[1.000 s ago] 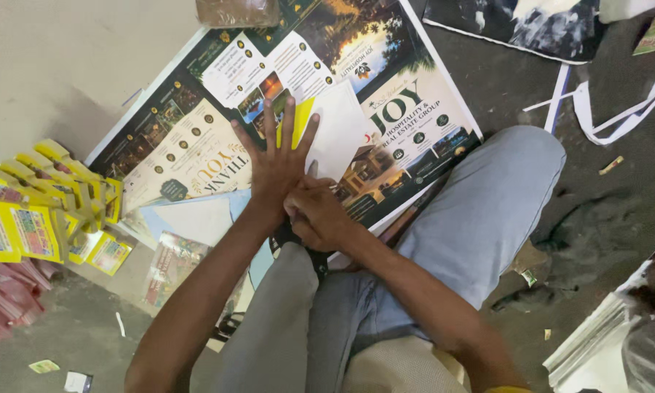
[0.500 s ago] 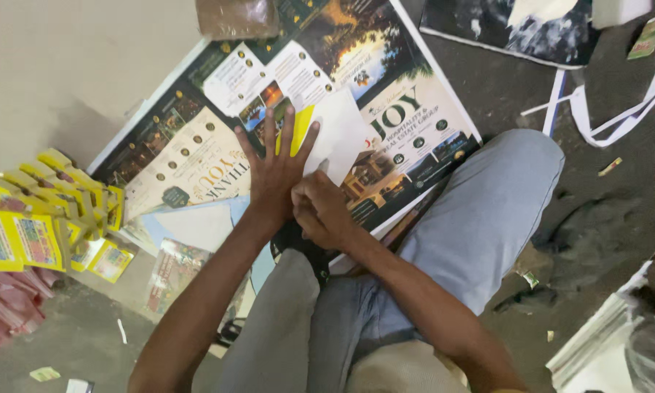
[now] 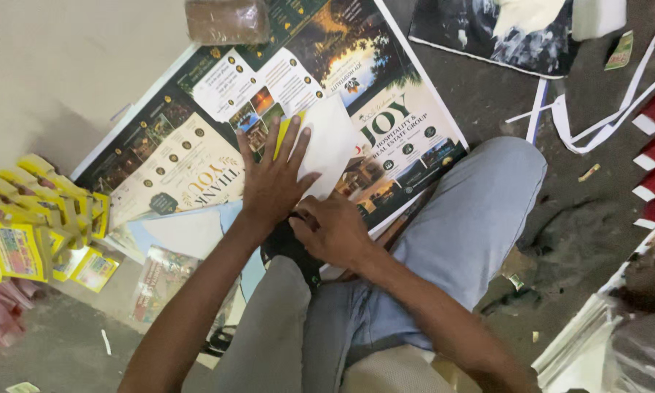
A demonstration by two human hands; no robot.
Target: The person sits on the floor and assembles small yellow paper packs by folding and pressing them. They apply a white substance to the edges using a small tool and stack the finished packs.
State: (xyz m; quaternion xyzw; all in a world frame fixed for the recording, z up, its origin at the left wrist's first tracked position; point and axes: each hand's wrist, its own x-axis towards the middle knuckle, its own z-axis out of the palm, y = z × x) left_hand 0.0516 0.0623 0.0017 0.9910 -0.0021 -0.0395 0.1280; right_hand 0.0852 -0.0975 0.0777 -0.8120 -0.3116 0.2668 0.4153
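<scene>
White sheet pressed flat on a printed poster

The white paper sheet (image 3: 331, 142), with a yellow slip (image 3: 282, 135) under its left edge, is pinned by the left hand (image 3: 273, 182), fingers spread and nothing gripped. The right hand (image 3: 332, 231) is curled near the sheet's lower edge; its grip cannot be told. Yellow packets (image 3: 29, 218) lie at left

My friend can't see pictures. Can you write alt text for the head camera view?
A seated person's left hand presses flat on a white paper sheet over a large printed poster on the floor, the right hand beside it. Yellow packets are stacked at left.
</scene>
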